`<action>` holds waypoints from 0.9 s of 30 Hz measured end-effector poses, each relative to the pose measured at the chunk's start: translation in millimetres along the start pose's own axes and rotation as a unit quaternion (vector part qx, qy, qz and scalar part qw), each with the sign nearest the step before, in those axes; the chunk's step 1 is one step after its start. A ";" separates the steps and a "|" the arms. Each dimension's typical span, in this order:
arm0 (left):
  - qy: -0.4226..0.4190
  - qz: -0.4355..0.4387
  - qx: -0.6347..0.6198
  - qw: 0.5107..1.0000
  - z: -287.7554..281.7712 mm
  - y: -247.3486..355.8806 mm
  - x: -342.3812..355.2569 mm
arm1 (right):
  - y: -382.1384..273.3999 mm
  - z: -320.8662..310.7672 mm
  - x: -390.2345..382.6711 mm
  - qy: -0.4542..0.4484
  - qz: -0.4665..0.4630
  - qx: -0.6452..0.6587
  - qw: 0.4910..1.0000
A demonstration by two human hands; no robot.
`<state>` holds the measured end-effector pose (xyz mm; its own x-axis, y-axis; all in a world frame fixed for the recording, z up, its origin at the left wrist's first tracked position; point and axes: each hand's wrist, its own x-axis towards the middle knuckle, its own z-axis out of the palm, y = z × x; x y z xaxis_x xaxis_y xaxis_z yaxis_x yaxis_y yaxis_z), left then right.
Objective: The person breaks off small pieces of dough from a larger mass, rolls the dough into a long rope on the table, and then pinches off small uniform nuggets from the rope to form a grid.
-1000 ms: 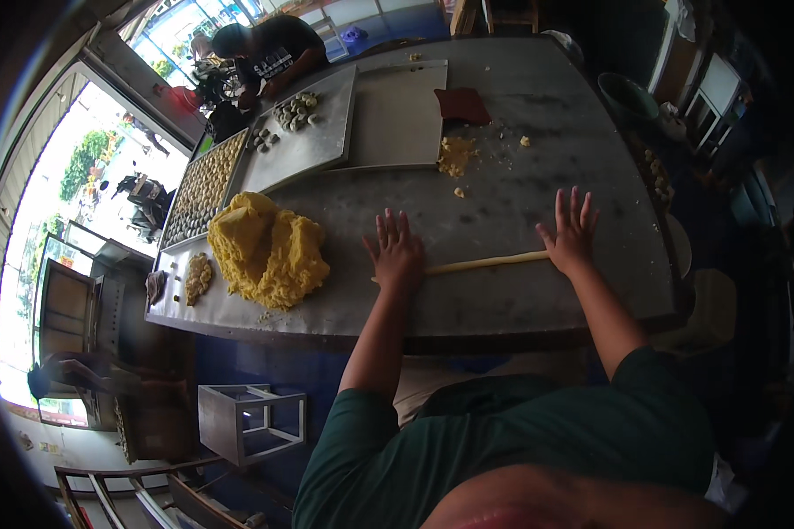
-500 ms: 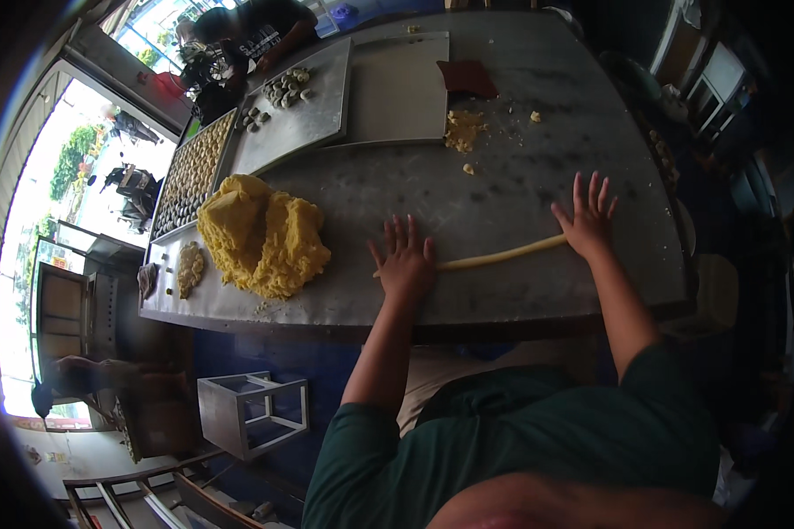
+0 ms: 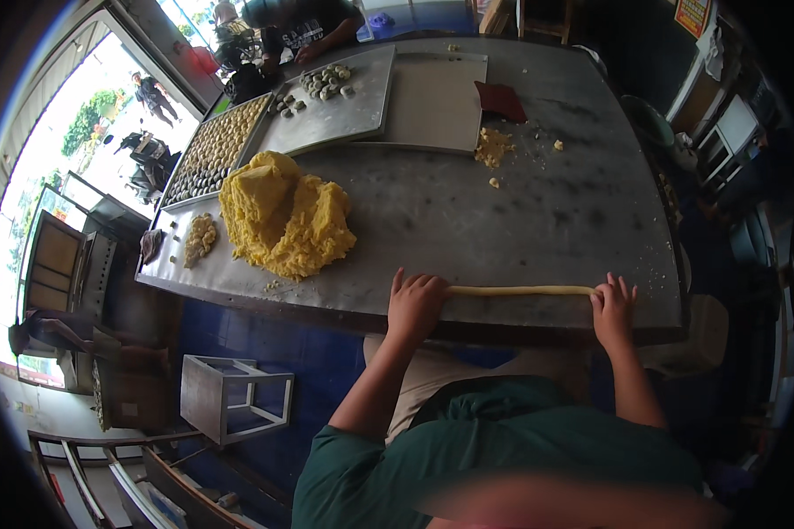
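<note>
A thin, straight rope of pale yellow dough [image 3: 520, 290] lies along the near edge of the steel table, between my two hands. Its left end is covered by my left hand [image 3: 417, 304], whose fingers curl over it. At the other end, my right hand [image 3: 614, 304] closes on the rope with thumb and forefinger, its other fingers pointing up. The exact grip under the fingers is partly hidden. To the left of my left hand sits a big yellow mound of dough [image 3: 282, 216], with a small lumpy pale piece [image 3: 199, 240] beside it.
A tray of many small round pieces [image 3: 216, 145] stands at the far left. Beside it, a metal tray [image 3: 344, 119] with grey-green pieces overlaps another tray [image 3: 432, 101]. A red scraper-like sheet [image 3: 501, 101] lies near crumbs [image 3: 494, 147]. Another person [image 3: 304, 35] is across the table.
Both hands have drawn back toward me to the table's near edge, bringing the dough rope along. Their spread, flat fingers are now bent around its ends. My view has shifted too.
</note>
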<state>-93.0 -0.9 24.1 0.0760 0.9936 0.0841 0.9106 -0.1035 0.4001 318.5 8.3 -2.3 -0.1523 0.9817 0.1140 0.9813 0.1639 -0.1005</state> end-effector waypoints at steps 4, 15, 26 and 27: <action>0.093 0.070 -0.098 0.988 -22.6 2.3 25.3 | -11.5 0.4 22.0 0.048 0.083 0.492 0.865; 0.179 0.030 -0.092 0.979 -10.9 18.4 27.3 | -91.6 16.1 7.3 -0.089 -0.072 0.549 0.828; 0.101 0.087 -0.141 0.981 51.5 78.2 8.5 | -135.7 26.1 40.7 0.038 -0.050 0.609 0.790; 0.170 0.106 -0.101 0.974 53.5 80.7 7.0 | -131.8 31.1 37.0 0.022 -0.035 0.620 0.783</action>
<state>2.7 0.2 8.1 0.0829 0.8795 0.4686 0.7875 -0.3459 0.5100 179.9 26.1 -15.6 -0.1704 0.9662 0.1935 0.0980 0.2120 -0.9723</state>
